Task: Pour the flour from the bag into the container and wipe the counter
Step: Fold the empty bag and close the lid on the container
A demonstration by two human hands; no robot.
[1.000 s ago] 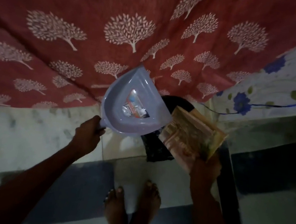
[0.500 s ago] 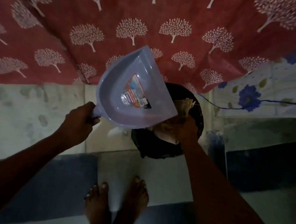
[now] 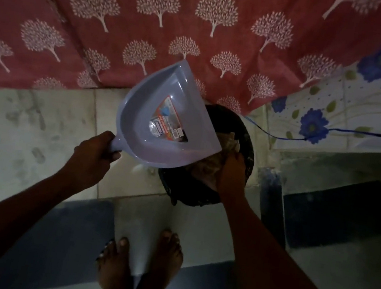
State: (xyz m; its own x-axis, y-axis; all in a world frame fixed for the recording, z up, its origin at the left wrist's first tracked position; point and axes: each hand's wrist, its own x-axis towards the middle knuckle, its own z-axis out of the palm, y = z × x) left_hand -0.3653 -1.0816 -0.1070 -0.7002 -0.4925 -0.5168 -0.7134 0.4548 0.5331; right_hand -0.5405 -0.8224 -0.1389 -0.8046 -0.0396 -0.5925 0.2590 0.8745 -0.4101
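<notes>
Head view, dim light, looking straight down. We see the left hand wrapped around the short handle of a pale lilac dustpan, fingers curled tight on it. The pan is held up off the floor, tilted, with its open inside facing us and its wide edge angled toward the lower right. A printed sticker sits in the middle of the pan.

The wide edge of the dustpan overlaps the rim of a black bin standing on the floor just right of center. We see the right hand down inside the bin, fingers curled on a crumpled brownish bag. The bag is in the bin, partly hidden under the pan; more of it shows at the far side near. We cannot tell if any flour is in it, too dark.

Bare feet stand side by side at the bottom center, on a pale floor tile, with a darker blue patch to the left. A red curtain with white tree prints fills the top, its hem reaching down behind the bin. On the right is a white wall tile with blue flowers, and a thin blue cord runs across it toward the bin. A dark opening lies on the lower right.
</notes>
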